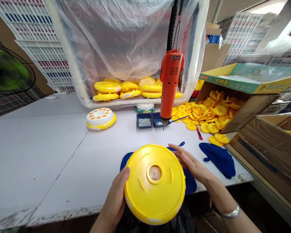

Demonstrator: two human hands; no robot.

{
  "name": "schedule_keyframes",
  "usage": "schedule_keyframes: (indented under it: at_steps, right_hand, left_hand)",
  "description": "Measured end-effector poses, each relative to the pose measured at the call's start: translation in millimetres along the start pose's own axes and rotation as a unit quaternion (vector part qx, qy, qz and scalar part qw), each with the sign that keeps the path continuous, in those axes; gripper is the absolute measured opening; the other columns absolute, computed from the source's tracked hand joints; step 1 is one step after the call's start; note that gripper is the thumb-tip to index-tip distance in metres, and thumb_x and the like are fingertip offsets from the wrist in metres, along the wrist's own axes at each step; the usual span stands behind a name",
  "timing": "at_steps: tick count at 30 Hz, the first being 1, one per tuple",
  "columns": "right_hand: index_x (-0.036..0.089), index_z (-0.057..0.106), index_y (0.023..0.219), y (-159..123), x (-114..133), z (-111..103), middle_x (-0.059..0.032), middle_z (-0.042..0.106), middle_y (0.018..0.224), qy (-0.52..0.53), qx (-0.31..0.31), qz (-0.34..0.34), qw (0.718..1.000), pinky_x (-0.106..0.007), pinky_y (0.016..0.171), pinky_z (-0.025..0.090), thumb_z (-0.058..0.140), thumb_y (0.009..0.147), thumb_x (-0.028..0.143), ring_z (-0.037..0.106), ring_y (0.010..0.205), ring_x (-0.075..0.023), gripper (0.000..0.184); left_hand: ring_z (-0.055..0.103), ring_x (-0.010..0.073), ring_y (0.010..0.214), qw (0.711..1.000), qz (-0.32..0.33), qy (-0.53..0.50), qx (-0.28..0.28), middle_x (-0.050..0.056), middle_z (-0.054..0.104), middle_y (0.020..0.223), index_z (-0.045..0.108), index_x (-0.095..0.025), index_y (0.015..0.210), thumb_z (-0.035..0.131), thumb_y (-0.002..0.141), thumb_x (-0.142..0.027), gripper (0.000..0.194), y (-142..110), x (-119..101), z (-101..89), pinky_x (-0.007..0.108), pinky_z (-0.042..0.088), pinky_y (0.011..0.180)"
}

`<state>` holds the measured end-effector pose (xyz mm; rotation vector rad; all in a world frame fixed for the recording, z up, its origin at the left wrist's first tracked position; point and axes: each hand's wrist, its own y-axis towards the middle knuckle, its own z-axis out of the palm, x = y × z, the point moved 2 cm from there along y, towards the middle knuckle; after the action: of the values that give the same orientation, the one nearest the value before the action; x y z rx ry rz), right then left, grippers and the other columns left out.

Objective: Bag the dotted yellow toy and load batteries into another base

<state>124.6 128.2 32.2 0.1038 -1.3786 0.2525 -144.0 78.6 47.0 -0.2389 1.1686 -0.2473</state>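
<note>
A round yellow plastic housing (157, 202) with a hole in its middle is tilted toward me at the table's front edge. My left hand (116, 192) grips its left rim, thumb on the near face and the other fingers hidden behind. On the other side my right hand (192, 165) has its fingers stretched out by the upper right rim; whether they touch it I cannot tell. A blue cloth (191, 183) lies behind the housing. Above hangs a red electric screwdriver (169, 84), bit pointing down over a small dark tray (157, 121). Beside that is a tray of screws (144, 122).
A white-and-yellow round unit (100, 118) sits to the left. Yellow housings (108, 87) fill a plastic-lined bin. Yellow discs (220, 110) spill from a carton at right, near a red cutter (199, 133) and another blue cloth (218, 158). A fan (9, 69) spins at far left.
</note>
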Motion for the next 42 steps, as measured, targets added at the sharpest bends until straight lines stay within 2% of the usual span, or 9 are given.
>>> schedule_keyframes:
  at_steps: [3, 6, 10, 13, 16, 23, 33, 38, 42]
  right_hand:
    - [0.021, 0.056, 0.127, 40.4, 13.9, -43.0, -0.0095, 0.07, 0.103, -0.036, -0.184, 0.005, 0.982, -0.026, 0.057, 0.056, 0.064, 0.085, 0.05, 0.068, 0.072, -0.0163, 0.051]
    - [0.021, 0.051, 0.126, 87.4, 23.2, -73.9, -0.0016, 0.066, 0.082, -0.056, -0.286, -0.004, 0.957, -0.021, 0.049, 0.052, 0.064, 0.086, 0.036, 0.06, 0.055, -0.0095, 0.045]
    - [0.019, 0.052, 0.119, 147.1, 32.0, -87.9, 0.0063, 0.057, 0.067, -0.107, -0.341, -0.03, 0.934, -0.021, 0.047, 0.052, 0.063, 0.088, 0.026, 0.054, 0.047, -0.0074, 0.034]
    - [0.013, 0.061, 0.09, 178.2, 42.6, -84.5, 0.0087, 0.05, 0.055, -0.159, -0.346, -0.068, 0.922, -0.019, 0.043, 0.045, 0.061, 0.091, 0.027, 0.047, 0.041, -0.0056, 0.013]
    - [0.015, 0.06, 0.067, 191.1, 55.1, -77.5, 0.0079, 0.046, 0.043, -0.21, -0.31, -0.12, 0.919, -0.018, 0.038, 0.038, 0.062, 0.086, 0.027, 0.044, 0.037, -0.0067, 0.023]
    - [0.016, 0.06, 0.061, 179.6, 67.3, -69.7, 0.0034, 0.052, 0.041, -0.283, -0.248, -0.193, 0.906, -0.019, 0.039, 0.035, 0.064, 0.079, 0.029, 0.048, 0.039, -0.0091, 0.023]
    - [0.016, 0.061, 0.072, 167.1, 60.6, -90.1, 0.0031, 0.056, 0.053, -0.156, -0.316, -0.22, 0.91, -0.021, 0.042, 0.047, 0.063, 0.081, 0.054, 0.053, 0.041, -0.0085, 0.038]
    - [0.017, 0.062, 0.075, 114.7, 53.3, -96.8, 0.003, 0.058, 0.056, -0.08, -0.351, -0.208, 0.909, -0.02, 0.042, 0.048, 0.066, 0.077, 0.058, 0.054, 0.042, -0.0078, 0.042]
    - [0.019, 0.061, 0.077, 56.3, 38.4, -81.2, 0.0045, 0.055, 0.054, -0.034, -0.336, -0.183, 0.923, -0.022, 0.046, 0.05, 0.065, 0.081, 0.054, 0.051, 0.043, -0.0081, 0.035]
  left_hand:
    - [0.054, 0.0329, 0.127, 0.999, 0.021, 0.005, -0.034, 0.01, 0.068, 0.127, 0.068, -0.016, 0.12, 0.065, 0.083, -0.056, 0.055, 18.0, 11.3, -6.7, 0.038, 0.048, 0.102]
    - [0.055, 0.0335, 0.126, 0.998, 0.008, -0.01, -0.054, 0.011, 0.069, 0.126, 0.068, -0.016, 0.119, 0.067, 0.08, -0.058, 0.058, 31.5, 23.9, -9.9, 0.039, 0.049, 0.101]
    - [0.055, 0.0336, 0.126, 0.996, -0.03, -0.014, -0.08, 0.01, 0.068, 0.127, 0.066, -0.016, 0.12, 0.069, 0.077, -0.06, 0.061, 37.7, 33.7, -12.9, 0.04, 0.046, 0.105]
    - [0.053, 0.0343, 0.128, 0.996, -0.04, -0.008, -0.078, 0.011, 0.065, 0.131, 0.065, -0.017, 0.124, 0.067, 0.079, -0.059, 0.061, 35.5, 34.6, -16.1, 0.043, 0.046, 0.106]
    - [0.052, 0.0361, 0.13, 0.995, -0.04, 0.01, -0.087, 0.013, 0.064, 0.132, 0.065, -0.018, 0.123, 0.068, 0.079, -0.058, 0.06, 31.9, 34.1, -19.3, 0.045, 0.047, 0.104]
    - [0.054, 0.0346, 0.127, 0.995, -0.05, 0.008, -0.088, 0.01, 0.066, 0.13, 0.063, -0.02, 0.125, 0.066, 0.08, -0.059, 0.06, 29.4, 29.6, -11.6, 0.045, 0.045, 0.105]
    - [0.055, 0.0323, 0.125, 0.997, -0.055, 0.013, -0.044, 0.009, 0.063, 0.134, 0.057, -0.021, 0.132, 0.06, 0.085, -0.06, 0.061, 35.3, 36.8, -18.9, 0.038, 0.049, 0.099]
    - [0.061, 0.0319, 0.116, 0.997, -0.04, 0.026, -0.06, 0.008, 0.07, 0.121, 0.06, -0.019, 0.128, 0.063, 0.082, -0.061, 0.062, 36.3, 34.4, -14.8, 0.035, 0.052, 0.09]
    - [0.062, 0.0321, 0.113, 0.997, -0.033, 0.023, -0.067, 0.01, 0.071, 0.119, 0.062, -0.016, 0.127, 0.065, 0.081, -0.06, 0.063, 36.1, 31.7, -10.8, 0.037, 0.052, 0.091]
